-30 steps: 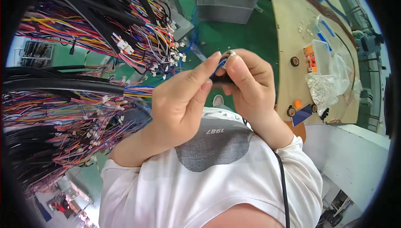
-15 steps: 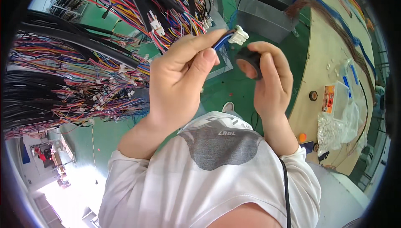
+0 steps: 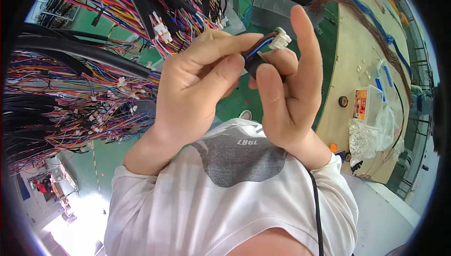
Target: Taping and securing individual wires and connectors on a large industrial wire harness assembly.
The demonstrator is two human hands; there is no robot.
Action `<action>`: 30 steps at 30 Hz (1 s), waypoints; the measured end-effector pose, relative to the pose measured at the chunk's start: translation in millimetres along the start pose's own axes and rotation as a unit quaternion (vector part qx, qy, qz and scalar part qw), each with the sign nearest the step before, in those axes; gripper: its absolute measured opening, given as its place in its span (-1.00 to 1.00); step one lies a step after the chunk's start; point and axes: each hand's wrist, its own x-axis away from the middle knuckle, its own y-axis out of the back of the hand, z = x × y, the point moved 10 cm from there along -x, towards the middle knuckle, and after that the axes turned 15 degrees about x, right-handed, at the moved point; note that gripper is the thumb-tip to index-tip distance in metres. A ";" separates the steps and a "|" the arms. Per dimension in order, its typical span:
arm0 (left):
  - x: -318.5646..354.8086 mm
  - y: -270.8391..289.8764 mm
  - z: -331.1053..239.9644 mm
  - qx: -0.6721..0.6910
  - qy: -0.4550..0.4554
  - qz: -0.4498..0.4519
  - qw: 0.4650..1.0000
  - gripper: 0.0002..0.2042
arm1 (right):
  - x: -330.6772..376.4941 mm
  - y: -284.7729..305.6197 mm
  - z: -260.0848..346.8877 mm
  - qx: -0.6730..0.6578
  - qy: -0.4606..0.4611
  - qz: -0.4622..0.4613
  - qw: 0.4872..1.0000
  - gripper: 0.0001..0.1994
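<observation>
A hard white plastic plug (image 3: 280, 41) sits above the middle of the frame, just beyond the left fingertips, on slim blue and dark wires (image 3: 258, 47). The left hand (image 3: 190, 84), its forearm slanting up from the lower left, pinches these wires between thumb and forefinger. The right hand (image 3: 293, 99) has its forefinger straight up and apart, its thumb and bent fingers closed on a partly hidden black tape roll (image 3: 254, 64) just below the wires. Many-coloured cables (image 3: 110, 5) crowd the upper left; a pale table (image 3: 350, 52) curves along the right.
</observation>
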 end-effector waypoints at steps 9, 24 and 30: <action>1.7 -3.7 -2.5 0.082 0.002 -0.019 0.996 -0.84 | -3.5 5.4 4.2 0.008 0.026 -0.039 0.999 -0.47; 7.4 -29.4 -25.5 -0.147 -0.171 -0.014 0.974 -0.89 | 6.5 24.8 -6.6 -0.095 -0.016 -0.049 0.994 -0.45; 15.7 -38.6 -23.0 -0.135 -0.178 -0.027 0.974 -0.92 | 15.2 26.1 -4.8 -0.060 -0.009 0.014 0.998 -0.48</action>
